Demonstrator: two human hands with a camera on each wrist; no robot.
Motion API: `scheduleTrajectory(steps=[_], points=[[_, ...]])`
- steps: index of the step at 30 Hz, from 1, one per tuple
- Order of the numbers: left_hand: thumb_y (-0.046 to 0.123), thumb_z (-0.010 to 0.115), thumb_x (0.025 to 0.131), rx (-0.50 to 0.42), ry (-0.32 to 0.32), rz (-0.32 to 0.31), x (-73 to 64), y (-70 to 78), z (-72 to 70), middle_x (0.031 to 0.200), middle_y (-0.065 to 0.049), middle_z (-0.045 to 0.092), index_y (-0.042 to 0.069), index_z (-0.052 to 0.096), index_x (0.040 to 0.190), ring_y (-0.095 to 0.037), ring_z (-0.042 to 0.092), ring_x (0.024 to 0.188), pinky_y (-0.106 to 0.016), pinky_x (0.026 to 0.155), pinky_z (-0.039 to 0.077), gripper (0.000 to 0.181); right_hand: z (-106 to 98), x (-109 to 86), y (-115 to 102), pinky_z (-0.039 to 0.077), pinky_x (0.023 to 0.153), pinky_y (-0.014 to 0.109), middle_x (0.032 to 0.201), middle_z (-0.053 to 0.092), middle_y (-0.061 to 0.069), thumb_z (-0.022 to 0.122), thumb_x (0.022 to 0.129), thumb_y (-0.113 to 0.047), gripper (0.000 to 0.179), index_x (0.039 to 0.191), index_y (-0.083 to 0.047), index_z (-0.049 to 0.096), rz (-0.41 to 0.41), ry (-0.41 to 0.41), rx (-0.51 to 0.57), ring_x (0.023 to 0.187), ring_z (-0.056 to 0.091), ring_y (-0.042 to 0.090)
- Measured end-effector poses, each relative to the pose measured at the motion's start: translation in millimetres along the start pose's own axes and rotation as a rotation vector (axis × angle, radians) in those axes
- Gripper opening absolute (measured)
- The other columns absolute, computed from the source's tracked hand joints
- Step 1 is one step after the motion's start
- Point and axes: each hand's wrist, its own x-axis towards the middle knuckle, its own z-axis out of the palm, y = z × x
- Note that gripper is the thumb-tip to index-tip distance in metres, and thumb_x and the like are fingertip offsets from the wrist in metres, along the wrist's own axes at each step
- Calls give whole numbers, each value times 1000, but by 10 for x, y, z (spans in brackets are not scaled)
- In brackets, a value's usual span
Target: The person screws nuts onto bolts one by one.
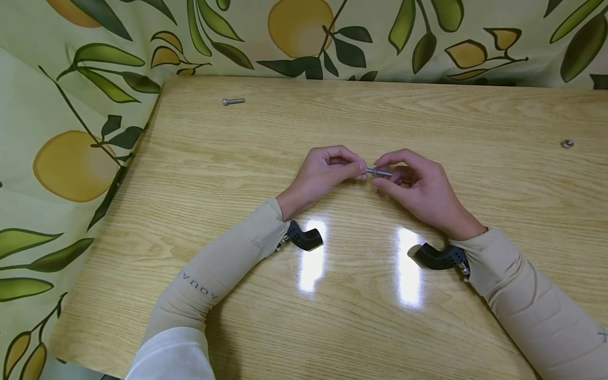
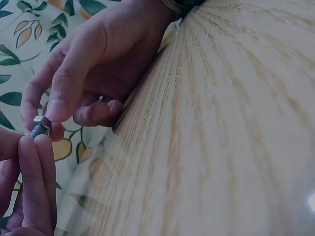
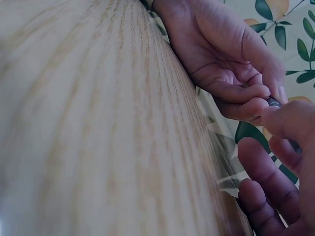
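Observation:
My left hand [image 1: 330, 171] pinches a small metal bolt [image 1: 385, 173] at its left end, over the middle of the table. The bolt lies nearly level and points right. A nut [image 1: 374, 171] sits on its shank, close to the left fingertips. Around the nut and shank, my right hand [image 1: 420, 190] has its thumb and forefinger spread, with small gaps to the metal in the head view. In the left wrist view the threaded shank [image 2: 37, 130] shows between the two hands. Fingers mostly cover the bolt [image 3: 273, 102] in the right wrist view.
Another bolt [image 1: 233, 101] lies at the back left of the wooden table [image 1: 190, 158]. A loose nut [image 1: 567, 143] rests far to the right. A fruit-patterned cloth [image 1: 228, 31] hangs along the back and left edges. Black camera mounts [image 1: 306, 237] stick out from both wrists.

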Motion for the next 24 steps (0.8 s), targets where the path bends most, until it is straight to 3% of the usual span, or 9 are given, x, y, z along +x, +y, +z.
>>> scheduleTrajectory(steps=[6,9,13,15,21,24], points=[[6,71,97,5,1,-2,0,1,2,96,-12,78,-3,73,103,-12,76,86,-32,90,64,11,1,-7,-25,54,67,12,87,76,0,76,95,-12,20,115,-14,73,58,-13,-4,70,72,4],[6,71,97,10,1,3,2,-1,3,96,-13,78,-3,73,103,-12,76,86,-32,90,64,11,-1,-10,-30,53,66,12,95,74,-9,77,94,-10,27,120,-13,71,67,-16,1,72,72,2],[6,71,98,13,-1,8,0,0,2,97,-14,78,-3,73,104,-11,76,86,-32,90,64,11,-3,-11,-16,55,69,11,113,69,-15,77,91,-3,35,124,-9,68,17,-8,25,77,71,-1],[5,71,98,13,-1,8,-3,0,1,99,-15,78,-4,73,104,-11,76,86,-33,91,64,11,-2,-9,-12,56,71,11,114,70,-13,78,91,-2,34,123,-10,69,4,-7,24,78,70,-1],[5,70,98,2,-3,3,-1,1,0,98,-15,78,-4,72,104,-11,76,86,-33,91,65,11,6,-3,-17,53,67,11,108,73,-1,79,93,-11,29,120,-14,72,63,-14,-41,76,69,-2],[5,70,98,3,-2,0,1,1,0,98,-15,78,-4,72,103,-11,76,86,-33,91,64,11,5,-1,-12,53,66,12,109,70,-8,77,93,-9,31,123,-11,69,46,-6,-11,74,69,0]])
